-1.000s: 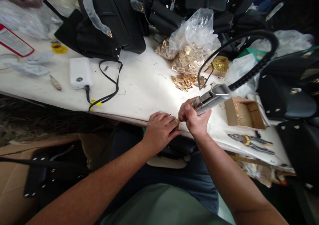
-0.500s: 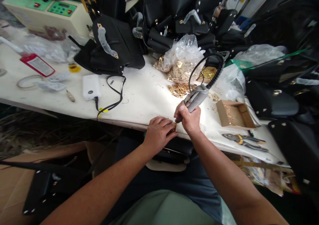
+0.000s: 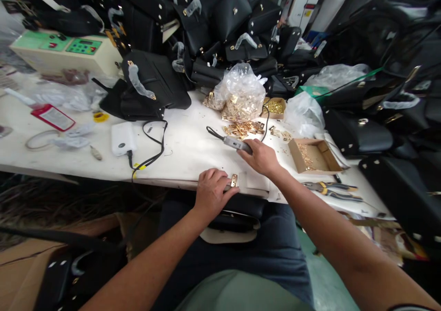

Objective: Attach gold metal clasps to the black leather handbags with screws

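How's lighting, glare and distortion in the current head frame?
Head view, mid-frame: white tabletop bright; plastic bag and gold plate at the left hand catch highlights. Head view, right: black bags dark, little detail. Head view corners: stretched, soft.

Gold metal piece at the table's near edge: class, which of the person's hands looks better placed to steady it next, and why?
Probably the left hand: it lies right at the gold metal piece. The right hand is farther off and occupied, gripping the grey tool.
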A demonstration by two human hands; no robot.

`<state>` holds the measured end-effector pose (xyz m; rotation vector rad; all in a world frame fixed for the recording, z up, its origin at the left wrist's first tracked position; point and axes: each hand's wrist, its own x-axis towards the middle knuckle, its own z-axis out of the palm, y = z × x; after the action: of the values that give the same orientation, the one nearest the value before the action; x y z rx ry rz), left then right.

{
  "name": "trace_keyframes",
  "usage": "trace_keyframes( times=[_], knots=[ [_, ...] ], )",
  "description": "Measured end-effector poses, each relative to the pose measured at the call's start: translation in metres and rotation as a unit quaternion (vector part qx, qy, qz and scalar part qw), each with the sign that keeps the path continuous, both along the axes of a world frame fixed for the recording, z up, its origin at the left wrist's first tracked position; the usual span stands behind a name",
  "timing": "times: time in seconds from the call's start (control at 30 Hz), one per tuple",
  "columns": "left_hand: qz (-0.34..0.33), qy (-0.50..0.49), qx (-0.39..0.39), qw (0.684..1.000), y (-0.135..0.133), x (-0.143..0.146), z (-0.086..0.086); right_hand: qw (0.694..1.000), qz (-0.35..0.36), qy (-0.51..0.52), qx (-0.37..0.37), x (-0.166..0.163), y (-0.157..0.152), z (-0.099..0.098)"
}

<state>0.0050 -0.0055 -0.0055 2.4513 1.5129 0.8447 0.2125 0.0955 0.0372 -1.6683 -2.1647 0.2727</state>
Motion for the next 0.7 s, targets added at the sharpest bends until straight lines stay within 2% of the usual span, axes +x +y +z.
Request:
trace_keyframes(
  times=[0.1, 0.2, 0.27, 0.33, 0.43, 0.53, 0.6, 0.7],
  knots=[
    [0.007, 0.014, 0.008, 1.000, -0.003, 0.001, 0.002, 0.998, 0.012, -0.068, 0.006, 0.010, -0.003, -0.014],
    [0.009, 0.025, 0.020, 0.999, -0.003, 0.001, 0.001, 0.998, 0.011, -0.023, 0.056, 0.010, -0.025, -0.020],
    [0.008, 0.034, 0.030, 0.999, -0.003, 0.001, 0.000, 0.997, 0.036, 0.019, 0.060, 0.004, -0.045, -0.023],
    [0.006, 0.047, 0.038, 0.998, -0.003, 0.000, -0.001, 0.997, 0.060, 0.035, 0.031, -0.004, -0.064, -0.026],
    [0.004, 0.071, 0.043, 0.997, -0.004, -0.001, -0.003, 0.996, 0.052, 0.066, -0.013, -0.014, -0.078, -0.030],
    [0.001, 0.092, 0.051, 0.994, -0.006, -0.002, -0.004, 0.986, 0.036, 0.158, -0.047, -0.018, -0.081, -0.027],
    [-0.001, 0.100, 0.056, 0.993, -0.007, -0.002, -0.005, 0.966, 0.032, 0.238, -0.092, -0.018, -0.084, -0.025],
    [-0.002, 0.107, 0.061, 0.992, -0.009, -0.002, -0.007, 0.919, 0.047, 0.349, -0.176, -0.018, -0.093, -0.026]
  ],
)
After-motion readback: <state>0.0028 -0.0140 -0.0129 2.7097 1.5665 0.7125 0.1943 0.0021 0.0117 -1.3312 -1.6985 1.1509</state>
